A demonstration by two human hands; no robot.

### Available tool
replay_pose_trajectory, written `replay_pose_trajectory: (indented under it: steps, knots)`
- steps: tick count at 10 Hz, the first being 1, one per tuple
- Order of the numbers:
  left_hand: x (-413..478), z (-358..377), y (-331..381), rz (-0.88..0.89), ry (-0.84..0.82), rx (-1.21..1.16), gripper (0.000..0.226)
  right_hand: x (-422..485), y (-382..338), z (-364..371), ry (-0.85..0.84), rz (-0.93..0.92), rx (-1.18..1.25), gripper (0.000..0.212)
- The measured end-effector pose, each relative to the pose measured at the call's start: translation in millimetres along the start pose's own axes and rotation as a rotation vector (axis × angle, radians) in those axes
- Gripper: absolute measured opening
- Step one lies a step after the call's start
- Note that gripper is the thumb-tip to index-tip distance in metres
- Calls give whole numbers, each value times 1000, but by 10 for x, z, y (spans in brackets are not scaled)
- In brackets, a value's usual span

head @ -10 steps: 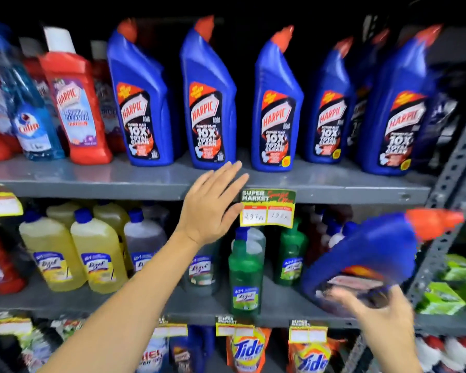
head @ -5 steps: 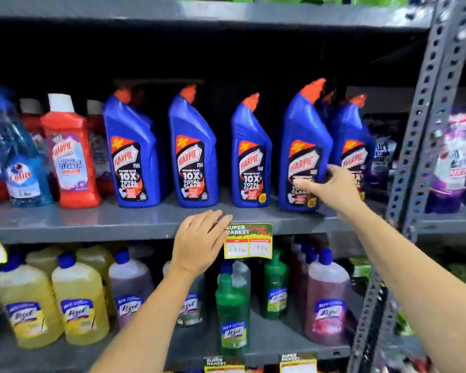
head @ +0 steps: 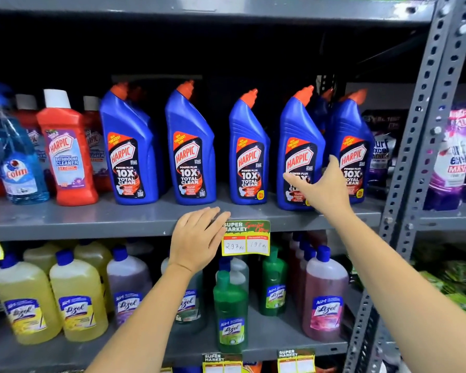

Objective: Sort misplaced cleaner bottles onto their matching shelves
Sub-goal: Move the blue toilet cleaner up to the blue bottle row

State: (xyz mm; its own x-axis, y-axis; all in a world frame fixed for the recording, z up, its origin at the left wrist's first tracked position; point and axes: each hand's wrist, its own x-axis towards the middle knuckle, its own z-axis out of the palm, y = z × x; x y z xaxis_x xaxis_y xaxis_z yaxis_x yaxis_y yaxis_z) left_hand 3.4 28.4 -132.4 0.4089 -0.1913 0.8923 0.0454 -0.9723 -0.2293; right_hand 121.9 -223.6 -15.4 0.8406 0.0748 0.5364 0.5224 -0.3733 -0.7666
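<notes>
Several blue Harpic toilet cleaner bottles with orange caps stand in a row on the middle grey shelf [head: 92,219]. My right hand [head: 320,187] is spread in front of the fourth blue Harpic bottle [head: 299,130], fingertips at its label, not wrapped around it. A fifth blue bottle [head: 353,135] stands just right of it. My left hand [head: 197,238] lies flat on the shelf's front edge, beside the price tag [head: 245,238], holding nothing.
A red Harpic bathroom cleaner [head: 65,152] and a blue Colin spray [head: 16,162] stand at the left. Below are yellow [head: 76,297], green [head: 230,310] and pink [head: 324,294] Lizol bottles. A perforated steel upright [head: 414,157] bounds the bay; purple detergent pouches [head: 452,157] lie beyond.
My right hand carried a blue Harpic bottle up from the lower right and stood it fourth in the row; its fingers have since loosened from it. My left hand stayed at the shelf edge.
</notes>
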Motion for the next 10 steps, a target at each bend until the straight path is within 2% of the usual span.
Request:
replay_pose_trajectory:
  steps: [1, 2, 3, 7, 9, 10]
  knots:
    - [-35, -33, -26, -12, -13, 6, 34, -79, -104, 221, 34, -13, -129, 129]
    - [-90, -55, -53, -25, -14, 15, 35, -101, -112, 437, 41, 15, -234, 132]
    - [-82, -42, -26, -36, -10, 11, 36, -24, -44, 487, 55, 22, -234, 129]
    - [-65, -49, 9, -42, -13, -11, 38, 101, 123, 468, 18, -1, -88, 123]
    - [-72, -34, 16, -46, -4, -16, 36, 219, 169, 383, -92, 59, 34, 106]
    - [-79, -29, 16, -48, -14, -15, 37, 209, 183, 396, -94, 70, 60, 110]
